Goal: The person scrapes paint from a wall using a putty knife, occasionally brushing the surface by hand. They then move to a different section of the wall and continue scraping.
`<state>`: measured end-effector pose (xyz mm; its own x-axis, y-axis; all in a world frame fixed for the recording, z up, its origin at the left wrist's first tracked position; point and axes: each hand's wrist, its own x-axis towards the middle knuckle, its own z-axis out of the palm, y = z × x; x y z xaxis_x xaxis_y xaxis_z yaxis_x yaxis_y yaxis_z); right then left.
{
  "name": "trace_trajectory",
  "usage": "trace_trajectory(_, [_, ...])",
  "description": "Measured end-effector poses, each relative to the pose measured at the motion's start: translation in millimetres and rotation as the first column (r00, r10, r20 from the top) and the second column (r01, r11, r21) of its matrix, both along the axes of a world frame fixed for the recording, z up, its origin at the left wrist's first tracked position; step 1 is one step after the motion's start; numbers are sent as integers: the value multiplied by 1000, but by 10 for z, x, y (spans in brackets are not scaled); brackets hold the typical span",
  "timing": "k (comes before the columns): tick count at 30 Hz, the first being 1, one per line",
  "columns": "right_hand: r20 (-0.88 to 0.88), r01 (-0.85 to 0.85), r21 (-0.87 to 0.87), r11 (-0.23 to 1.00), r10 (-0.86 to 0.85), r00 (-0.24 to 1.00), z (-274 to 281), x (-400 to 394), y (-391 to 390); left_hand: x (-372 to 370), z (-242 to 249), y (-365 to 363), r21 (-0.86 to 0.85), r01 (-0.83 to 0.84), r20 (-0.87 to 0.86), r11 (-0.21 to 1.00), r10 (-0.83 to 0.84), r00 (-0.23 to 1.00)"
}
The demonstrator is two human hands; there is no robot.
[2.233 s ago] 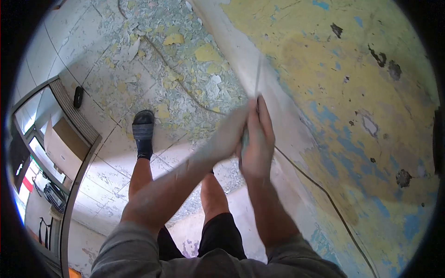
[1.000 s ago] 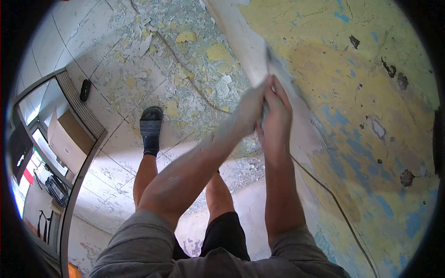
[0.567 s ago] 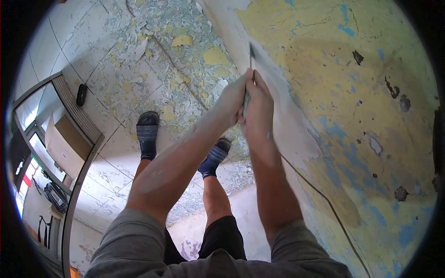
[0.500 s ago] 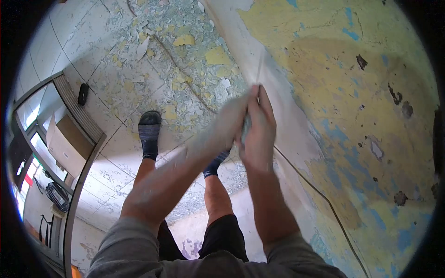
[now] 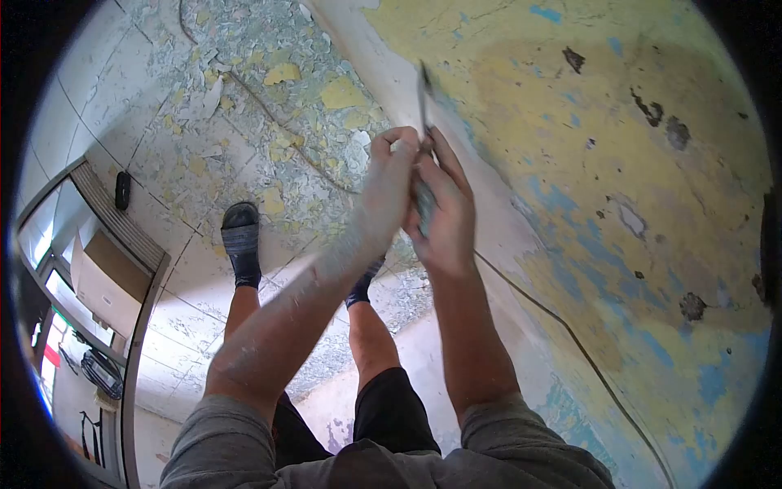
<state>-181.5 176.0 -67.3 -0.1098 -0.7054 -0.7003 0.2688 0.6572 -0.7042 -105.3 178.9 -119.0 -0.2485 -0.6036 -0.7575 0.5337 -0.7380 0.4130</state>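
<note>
A scraper (image 5: 422, 110) with a thin metal blade points up and away from me, its blade seen nearly edge-on. My right hand (image 5: 448, 208) is wrapped around its grey-green handle. Pressed close on the other side, my left hand (image 5: 388, 179) has curled fingers at the top of the handle, near the base of the blade. Pale dust covers the left hand and forearm. The blade's tip overlaps the edge of the peeling yellow and blue wall (image 5: 562, 147), where a whitish bare strip (image 5: 497, 208) runs alongside. Palms and part of the handle are hidden.
Paint flakes (image 5: 285, 73) litter the tiled floor (image 5: 175, 281). A cable (image 5: 570, 330) crosses behind my arms and along the wall. My foot in a dark slipper (image 5: 241, 232) stands on the left, beyond it a black object (image 5: 123, 190) and a framed mirror (image 5: 151, 314).
The scraper's blade, blurred before, shows more clearly now. Both hands have shifted left and slightly up in view, and the left hand's fingers have come into sight. The floor and wall have slid left too.
</note>
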Motion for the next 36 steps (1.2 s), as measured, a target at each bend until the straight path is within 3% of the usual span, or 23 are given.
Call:
trace_trajectory(2, [-19,57,73,996,-55,998,487,-180,237,-173,217,39,-287,-205,160,936,258,953])
trace_trajectory(3, [-72,74,95,993,-68,995,776,-263,394,-149,269,-49,-293,-210,154,933,263,953])
trace_trajectory(5, [-45,162,27,986,-160,986,1163,-620,814,-30,362,-391,-602,-145,313,785,399,862])
trace_trajectory(7, [33,81,-77,994,-79,996,1445,-896,1101,-124,388,-833,-679,-318,169,662,563,809])
trace_trajectory(8, [34,79,-78,994,-77,996,1471,-971,1140,-301,434,-1049,-680,-319,169,660,564,808])
trace_trajectory(10, [-98,-37,-59,998,31,995,1497,-1095,1165,-675,595,-1418,-527,-366,437,767,614,658])
trace_trajectory(11, [-90,-50,-70,996,44,995,1504,-1131,1189,-782,563,-1314,-713,-107,591,693,675,441])
trace_trajectory(12, [-147,-69,-48,996,61,987,1534,-1169,1250,-901,555,-1116,-764,199,644,613,744,181])
trace_trajectory(14, [-206,-94,-27,995,86,975,1588,-1238,1356,-1036,1011,-598,-844,42,452,534,668,591])
trace_trajectory(15, [-246,-85,-10,996,80,966,1617,-1259,1394,-1080,1041,-477,-846,36,450,532,677,582])
trace_trajectory(17, [-279,-104,-7,995,98,955,1631,-1318,1368,-1120,1046,-351,-886,316,463,339,672,578])
trace_trajectory(18, [-249,-115,13,993,114,962,1631,-1357,1315,-958,970,-491,-832,397,554,388,624,552])
trace_trajectory(20, [-211,-138,32,990,142,967,1628,-1378,1206,-794,757,-982,-840,45,498,541,736,459])
trace_trajectory(22, [-2,-19,50,999,19,1000,1732,-1313,1110,-370,548,-1127,-776,-28,486,630,626,610])
trace_trajectory(23, [0,-23,39,999,23,1000,1832,-1281,1134,-280,599,-978,-783,-29,480,621,634,606])
trace_trajectory(25, [-18,38,-32,999,-38,999,2004,-1182,1253,-178,808,-385,-699,207,545,684,323,774])
trace_trajectory(27, [0,49,-74,996,-49,999,2088,-1125,1309,-95,930,388,-651,189,497,735,225,838])
trace_trajectory(28, [15,51,-120,991,-50,999,2105,-1091,1303,-81,890,800,-591,175,470,788,159,868])
trace_trajectory(31, [-117,-87,-39,995,82,990,1701,-707,522,-188,784,1906,-357,-115,245,927,212,946])
trace_trajectory(33, [-148,-168,-27,985,162,976,1252,-309,-35,-243,609,2491,-316,28,306,948,74,949])
trace_trajectory(34, [-27,-184,-132,974,182,983,1037,-200,-101,-199,552,2673,-324,31,309,945,74,948])
trace_trajectory(36, [-22,-70,-92,993,68,997,1159,-224,177,-58,431,2918,-323,231,287,918,-138,948])
